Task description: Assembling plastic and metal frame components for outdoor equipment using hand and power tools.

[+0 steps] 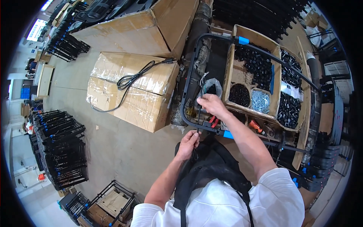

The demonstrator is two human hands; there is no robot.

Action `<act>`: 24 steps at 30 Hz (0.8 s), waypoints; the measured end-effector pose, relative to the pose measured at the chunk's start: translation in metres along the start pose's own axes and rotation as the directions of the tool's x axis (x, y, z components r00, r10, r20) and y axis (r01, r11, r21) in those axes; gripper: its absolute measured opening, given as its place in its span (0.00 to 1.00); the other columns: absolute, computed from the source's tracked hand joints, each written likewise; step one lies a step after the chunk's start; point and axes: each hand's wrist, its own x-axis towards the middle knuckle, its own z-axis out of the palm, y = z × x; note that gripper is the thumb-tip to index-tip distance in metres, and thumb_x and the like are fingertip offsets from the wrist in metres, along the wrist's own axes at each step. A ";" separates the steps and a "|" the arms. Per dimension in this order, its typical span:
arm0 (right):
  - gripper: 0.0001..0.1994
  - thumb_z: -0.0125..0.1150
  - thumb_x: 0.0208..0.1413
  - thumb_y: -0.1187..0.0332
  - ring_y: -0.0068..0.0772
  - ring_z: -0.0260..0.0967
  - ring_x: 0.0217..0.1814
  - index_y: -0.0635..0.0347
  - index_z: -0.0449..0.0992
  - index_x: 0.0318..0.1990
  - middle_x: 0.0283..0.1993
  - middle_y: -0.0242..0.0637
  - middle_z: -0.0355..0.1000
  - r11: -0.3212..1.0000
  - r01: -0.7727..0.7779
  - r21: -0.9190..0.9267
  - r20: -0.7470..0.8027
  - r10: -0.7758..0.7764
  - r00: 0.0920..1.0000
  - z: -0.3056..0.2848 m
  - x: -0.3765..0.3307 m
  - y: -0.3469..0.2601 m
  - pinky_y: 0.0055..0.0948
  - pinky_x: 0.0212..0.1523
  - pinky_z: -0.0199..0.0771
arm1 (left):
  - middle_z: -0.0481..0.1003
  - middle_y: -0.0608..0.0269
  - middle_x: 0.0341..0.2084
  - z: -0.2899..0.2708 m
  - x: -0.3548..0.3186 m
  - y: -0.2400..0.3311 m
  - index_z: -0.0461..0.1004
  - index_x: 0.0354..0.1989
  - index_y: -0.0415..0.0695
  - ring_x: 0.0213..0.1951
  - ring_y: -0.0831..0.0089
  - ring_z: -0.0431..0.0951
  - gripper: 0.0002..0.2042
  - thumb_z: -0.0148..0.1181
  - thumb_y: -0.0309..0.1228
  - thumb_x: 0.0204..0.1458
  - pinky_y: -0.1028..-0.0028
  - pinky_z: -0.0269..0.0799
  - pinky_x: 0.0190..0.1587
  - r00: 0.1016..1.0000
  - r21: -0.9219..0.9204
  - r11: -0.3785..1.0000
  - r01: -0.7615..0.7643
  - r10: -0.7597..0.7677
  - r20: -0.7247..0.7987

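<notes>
A black tubular metal frame [186, 94] with rounded corners and blue sleeves [243, 40] lies in front of me, its left end nearest my hands. My right hand [212, 105] pinches a thin black cable [199, 113] inside the frame's near left corner; pale loose wires [203, 78] stick up beyond the fingers. My left hand [188, 144] is closed at the near tube, just outside the frame, on what looks like the lower part of the same cable. A clear plastic bag [211, 87] with dark contents lies beside my right hand.
A wooden box [226, 83] holds black plastic parts and silver screws [261, 101]. Under the frame's near side lies an orange-red tool [256, 126]. Left stands a taped carton [124, 85] with a coiled black power cord [130, 80]. Stacked black frames [60, 147] stand farther left.
</notes>
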 end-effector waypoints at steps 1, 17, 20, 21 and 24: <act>0.23 0.63 0.65 0.51 0.28 0.71 0.26 0.68 0.79 0.34 0.26 0.35 0.76 0.996 0.029 -0.085 -0.026 -0.031 0.999 0.005 0.004 -0.002 0.35 0.31 0.72 | 0.69 0.73 0.28 0.003 -0.001 0.000 0.76 0.52 0.43 0.28 0.84 0.66 0.09 0.53 0.34 0.73 0.80 0.63 0.31 1.000 0.002 1.000 -0.008 0.008 -0.011; 0.13 0.62 0.54 0.63 0.48 0.83 0.38 0.60 0.88 0.37 0.37 0.47 0.84 0.706 0.161 -0.690 0.087 -0.141 0.986 -0.056 0.036 -0.022 0.46 0.42 0.82 | 0.80 0.62 0.36 0.018 0.005 0.012 0.75 0.49 0.40 0.36 0.75 0.82 0.09 0.56 0.33 0.71 0.74 0.79 0.44 0.992 -0.040 0.998 -0.054 0.049 -0.116; 0.11 0.59 0.54 0.66 0.50 0.82 0.40 0.59 0.87 0.33 0.35 0.48 0.83 0.334 0.217 -0.917 0.157 -0.197 0.968 -0.049 0.039 -0.007 0.48 0.43 0.81 | 0.80 0.62 0.36 0.013 0.007 0.009 0.76 0.48 0.41 0.36 0.74 0.82 0.09 0.56 0.33 0.71 0.73 0.80 0.44 0.996 -0.085 0.996 -0.033 0.026 -0.084; 0.10 0.58 0.55 0.67 0.49 0.82 0.40 0.58 0.86 0.33 0.34 0.47 0.83 0.151 0.298 -0.942 0.269 -0.188 0.945 -0.043 0.041 0.004 0.47 0.45 0.80 | 0.80 0.62 0.36 0.011 0.007 0.007 0.76 0.48 0.41 0.36 0.73 0.82 0.08 0.56 0.33 0.71 0.72 0.81 0.44 0.997 -0.068 0.997 -0.030 0.025 -0.073; 0.09 0.57 0.56 0.67 0.45 0.81 0.41 0.57 0.84 0.37 0.32 0.43 0.82 -0.010 0.360 -0.933 0.350 -0.260 0.900 -0.025 0.047 0.039 0.44 0.46 0.77 | 0.81 0.62 0.37 0.011 0.008 0.009 0.76 0.50 0.40 0.35 0.74 0.83 0.09 0.58 0.33 0.70 0.74 0.81 0.43 0.998 -0.120 0.993 0.017 -0.024 -0.053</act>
